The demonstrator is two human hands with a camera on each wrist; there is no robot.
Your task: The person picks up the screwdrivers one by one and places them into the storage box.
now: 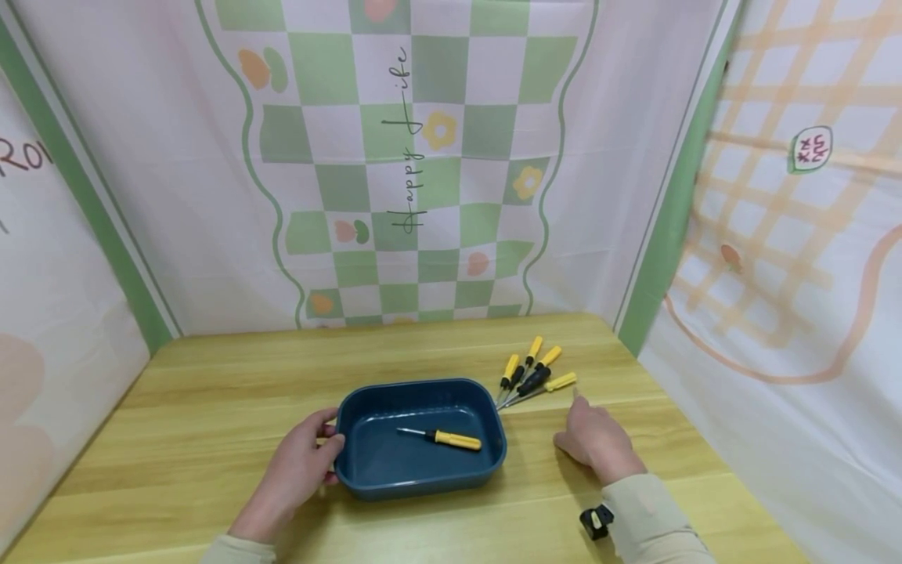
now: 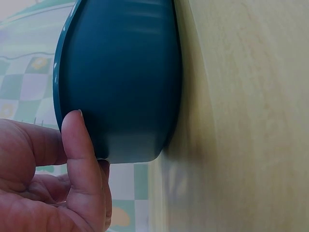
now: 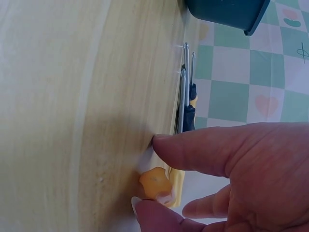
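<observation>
My left hand [image 1: 299, 464] grips the left end of a dark blue rectangular tray [image 1: 380, 468], its thumb at the rim. Inside the tray lies one screwdriver [image 1: 456, 440] with a yellow and black handle. Beyond the tray's right end, several screwdrivers [image 1: 534, 381] with yellow or black handles lie in a fanned bunch, shafts toward the tray. My right hand [image 1: 597, 439] is low at the table beside the nearest yellow-handled screwdriver [image 1: 561, 381]. In the right wrist view, the thumb and a finger stand apart on either side of an orange-yellow handle end [image 3: 155, 183].
The wooden table [image 1: 232, 384] extends around the tray. Behind it hangs a green-and-white checked cloth [image 1: 437, 196], with more printed cloth [image 1: 782, 235] at the sides. A small black device [image 1: 596, 522] is at my right cuff.
</observation>
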